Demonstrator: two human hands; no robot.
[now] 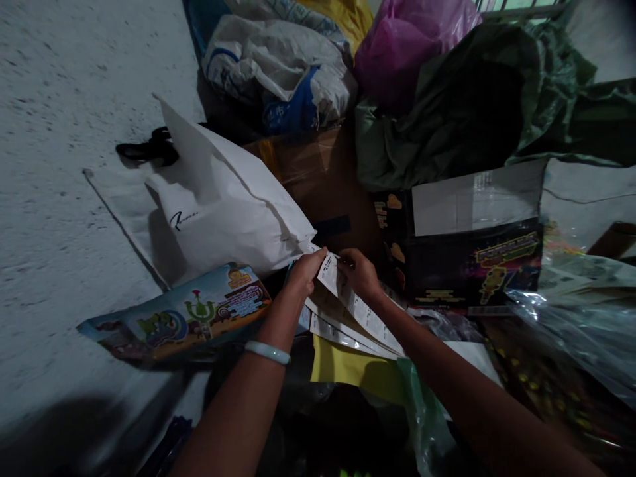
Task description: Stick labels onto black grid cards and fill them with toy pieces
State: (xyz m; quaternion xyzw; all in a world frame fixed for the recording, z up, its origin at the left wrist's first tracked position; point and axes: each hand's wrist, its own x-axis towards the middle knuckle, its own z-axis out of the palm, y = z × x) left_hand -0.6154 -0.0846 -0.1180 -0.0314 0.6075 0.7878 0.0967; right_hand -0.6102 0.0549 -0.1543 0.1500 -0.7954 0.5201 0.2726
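Observation:
In the middle of the head view, my left hand is closed, thumb on top, on the upper end of some printed paper sheets. My right hand is closed at the right edge of the same sheets, its fingertips curled and partly hidden. The sheets are long and white with small dark print, and they fan downward to the right. Beneath them lies a yellow sheet. A large white bag with a dark script mark leans just left of my hands. A pale bangle sits on my left wrist.
A colourful cartoon box stands at left by the speckled wall. Behind my hands are a brown carton and a black printed box. Bags, including a pink one, pile up at the back. Clear plastic lies right.

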